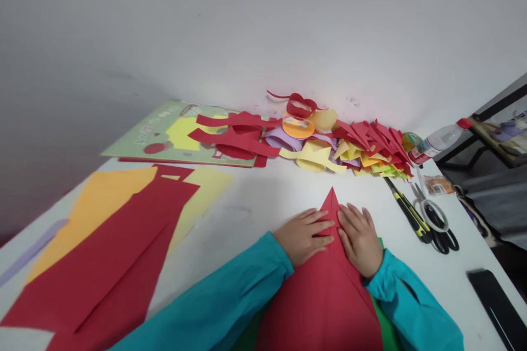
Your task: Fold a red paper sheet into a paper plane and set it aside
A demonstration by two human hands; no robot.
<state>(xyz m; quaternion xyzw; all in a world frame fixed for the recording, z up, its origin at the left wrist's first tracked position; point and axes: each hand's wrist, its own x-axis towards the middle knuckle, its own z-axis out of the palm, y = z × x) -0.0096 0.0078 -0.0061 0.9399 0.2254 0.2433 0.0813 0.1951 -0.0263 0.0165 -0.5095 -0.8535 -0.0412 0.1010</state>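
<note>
A large sheet of red paper [325, 307], folded to a point at its far end, lies in front of me with a crease down its middle. My left hand [307, 235] rests flat on its left folded edge, fingers stretched toward the centre line. On the right folded edge lies my right hand [360, 238], its fingers extended and slightly apart. Both hands press on the paper near the tip without gripping it. Green paper [385, 323] shows from under the red sheet on both sides.
Red paper offcuts [102, 252] and an orange sheet [107, 192] lie left. Behind are a green board [140, 134], paper cutouts [298, 129] and folded pieces [370, 142]. At right are a utility knife [407, 211], scissors [442, 236], tape [434, 215], a bottle [440, 140] and a phone [500, 307].
</note>
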